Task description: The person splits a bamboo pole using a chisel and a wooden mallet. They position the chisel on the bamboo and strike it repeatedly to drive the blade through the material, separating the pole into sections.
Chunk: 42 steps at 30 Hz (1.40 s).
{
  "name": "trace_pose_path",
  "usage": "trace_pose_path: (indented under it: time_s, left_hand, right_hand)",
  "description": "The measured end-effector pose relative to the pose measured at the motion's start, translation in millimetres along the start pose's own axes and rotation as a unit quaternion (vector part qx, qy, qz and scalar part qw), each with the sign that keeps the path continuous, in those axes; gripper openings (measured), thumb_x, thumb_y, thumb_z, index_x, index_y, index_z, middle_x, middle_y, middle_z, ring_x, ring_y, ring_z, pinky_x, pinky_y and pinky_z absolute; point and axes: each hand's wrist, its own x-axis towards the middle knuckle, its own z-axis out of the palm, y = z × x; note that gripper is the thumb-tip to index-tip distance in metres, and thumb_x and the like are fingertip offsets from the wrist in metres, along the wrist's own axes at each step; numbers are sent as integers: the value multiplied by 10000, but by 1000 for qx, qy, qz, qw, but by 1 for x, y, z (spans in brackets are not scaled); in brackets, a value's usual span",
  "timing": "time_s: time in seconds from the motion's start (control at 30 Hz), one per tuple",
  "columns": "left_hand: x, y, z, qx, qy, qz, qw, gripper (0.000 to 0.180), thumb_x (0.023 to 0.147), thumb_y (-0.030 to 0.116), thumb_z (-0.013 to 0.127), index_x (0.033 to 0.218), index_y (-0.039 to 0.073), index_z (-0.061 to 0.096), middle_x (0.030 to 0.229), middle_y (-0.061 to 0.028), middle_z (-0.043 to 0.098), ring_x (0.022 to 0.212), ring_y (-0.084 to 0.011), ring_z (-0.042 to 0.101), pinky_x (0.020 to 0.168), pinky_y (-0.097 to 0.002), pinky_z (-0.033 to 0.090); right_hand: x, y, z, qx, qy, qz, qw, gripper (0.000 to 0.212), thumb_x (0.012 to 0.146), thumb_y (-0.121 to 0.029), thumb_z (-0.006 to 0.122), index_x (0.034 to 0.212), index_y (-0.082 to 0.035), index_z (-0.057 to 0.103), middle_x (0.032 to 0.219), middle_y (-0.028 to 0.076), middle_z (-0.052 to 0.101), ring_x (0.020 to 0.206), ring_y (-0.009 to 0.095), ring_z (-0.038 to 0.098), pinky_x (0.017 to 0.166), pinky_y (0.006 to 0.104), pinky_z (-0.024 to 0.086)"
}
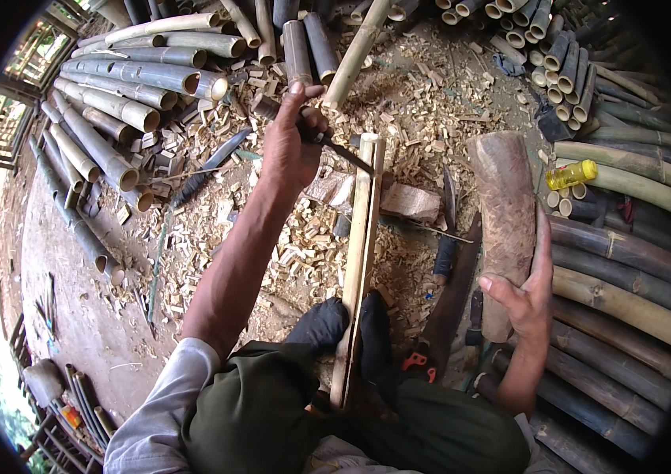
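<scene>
My left hand point(290, 146) is closed around the handle of a dark knife point(345, 154). Its blade is set across the top end of a long pale split bamboo piece point(361, 253). That piece stands slanted between my two dark-covered feet point(327, 324), which press it from both sides. My right hand point(527, 294) grasps the lower part of a thick brown wooden log point(505, 213), thumb on its front and fingers along its right side. The log lies to the right of the bamboo piece and does not touch it.
Cut bamboo poles are piled at the upper left point(126, 87), across the top, and along the right point(628, 261). A yellow bottle point(572, 174) rests on the right pile. Chips cover the ground, with a long blade point(213, 164), a wood block point(410, 201) and other tools point(446, 253).
</scene>
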Motion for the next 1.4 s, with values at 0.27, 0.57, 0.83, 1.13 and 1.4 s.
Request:
trace_pose_path:
  time_s: [0.27,0.57,0.83,1.13,1.4]
  left_hand:
    - [15,-28,-13,29,-14,36,999,425,997,387,681,1077,-28,643,675,40,455,684,-118,485,682,-296,443]
    - [-14,-40,39,350,16,118,929,412,918,473,742,843,72,685,724,11,586,645,-93,481,555,-280,396]
    - [-11,-53,54,327,-30,95,940,150,1038,167,604,1054,39,680,957,-50,709,770,-90,600,612,-298,499]
    - [-1,-61,68,328,-16,86,941,237,945,275,766,898,49,711,804,-41,701,665,-99,559,589,-317,470]
    - [8,-67,53,309,-1,85,947,222,952,262,762,917,45,729,754,-14,672,607,-83,511,515,-293,399]
  right_hand:
    - [7,8,-5,-43,-16,-19,999,1139,663,-226,810,1577,77,200,1533,225,389,1421,299,405,1207,406,278]
    - [79,-60,-5,-107,25,-236,966,1070,698,-177,794,1582,29,229,1514,244,420,1378,317,474,1166,438,387]
    - [149,-102,60,-506,-225,-106,826,969,778,-7,742,1597,-242,280,1270,158,669,950,263,724,775,356,646]
    - [177,-106,68,-197,28,-370,908,769,772,-121,800,1443,-72,427,1078,212,652,873,315,692,786,381,621]
    - [171,-127,59,-324,-139,-207,913,969,765,14,724,1594,-171,259,1325,253,618,867,269,729,703,372,645]
